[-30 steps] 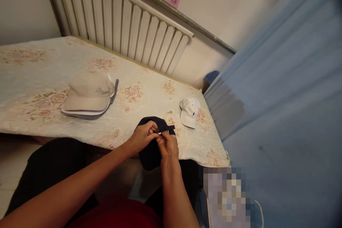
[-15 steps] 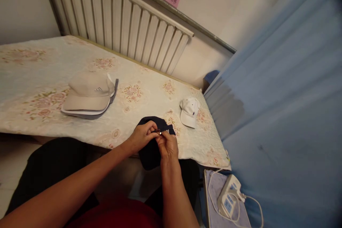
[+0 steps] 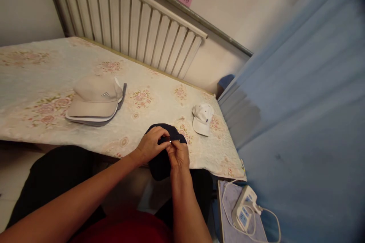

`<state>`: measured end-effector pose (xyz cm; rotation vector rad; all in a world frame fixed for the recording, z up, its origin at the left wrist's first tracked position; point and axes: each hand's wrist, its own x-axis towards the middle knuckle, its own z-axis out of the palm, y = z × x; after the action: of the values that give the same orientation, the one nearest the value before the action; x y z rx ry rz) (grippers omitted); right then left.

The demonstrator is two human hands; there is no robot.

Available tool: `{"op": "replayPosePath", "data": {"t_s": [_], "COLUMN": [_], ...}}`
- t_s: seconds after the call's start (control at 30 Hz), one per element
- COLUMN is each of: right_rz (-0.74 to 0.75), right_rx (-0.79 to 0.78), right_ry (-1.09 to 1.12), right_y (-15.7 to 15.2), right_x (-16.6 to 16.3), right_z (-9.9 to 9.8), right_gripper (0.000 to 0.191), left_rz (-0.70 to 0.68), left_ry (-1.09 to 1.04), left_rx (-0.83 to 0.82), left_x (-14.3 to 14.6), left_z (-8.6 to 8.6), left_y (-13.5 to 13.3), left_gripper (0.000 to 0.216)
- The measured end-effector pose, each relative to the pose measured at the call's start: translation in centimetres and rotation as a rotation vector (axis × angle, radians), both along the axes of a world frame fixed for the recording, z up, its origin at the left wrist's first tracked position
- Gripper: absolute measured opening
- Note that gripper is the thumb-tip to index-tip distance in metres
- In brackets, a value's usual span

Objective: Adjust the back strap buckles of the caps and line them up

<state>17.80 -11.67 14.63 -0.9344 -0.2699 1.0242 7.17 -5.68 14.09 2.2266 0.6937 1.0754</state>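
Note:
A dark baseball cap is in my hands at the near edge of the floral-covered bed. My left hand is closed at the left side of the cap's back strap, thumb and fingers near the strap. My right hand pinches the strap from the right, close to a small shiny metal buckle. The fingertips of both hands almost meet there and partly hide the strap. To the right on the bed sits a white cap with a small dark emblem.
Stacked caps, beige on top, lie on the left of the floral bed cover. Behind the bed is a white radiator. A blue curtain hangs at the right, above a power strip with a white cable.
My left fingers have lifted and shifted slightly at the strap, so less of the strap end shows. My right hand and the cap stay nearly in place.

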Motion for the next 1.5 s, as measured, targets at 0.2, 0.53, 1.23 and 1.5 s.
{"op": "replayPosePath", "data": {"t_s": [0.2,0.53,1.23,1.5], "right_rz": [0.007,-0.015,0.048,0.053], "right_rx": [0.003,-0.022,0.062,0.099], "right_ry": [0.015,0.042,0.015,0.024], "right_y": [0.0,0.0,-0.2,-0.3], "right_x": [0.1,-0.2,-0.4,-0.6], "right_z": [-0.2,0.2,-0.9,-0.7], "right_gripper": [0.011,0.01,0.023,0.009], "left_rz": [0.02,0.018,-0.043,0.005], "left_ry": [0.0,-0.061,-0.256,-0.283], "left_rx": [-0.005,-0.134,-0.749,-0.744], "left_x": [0.4,0.7,0.4,0.2], "left_z": [0.3,0.0,-0.2,0.2], "left_y": [-0.3,-0.4,0.1,0.1], "left_gripper": [0.009,0.007,0.012,0.016]}}
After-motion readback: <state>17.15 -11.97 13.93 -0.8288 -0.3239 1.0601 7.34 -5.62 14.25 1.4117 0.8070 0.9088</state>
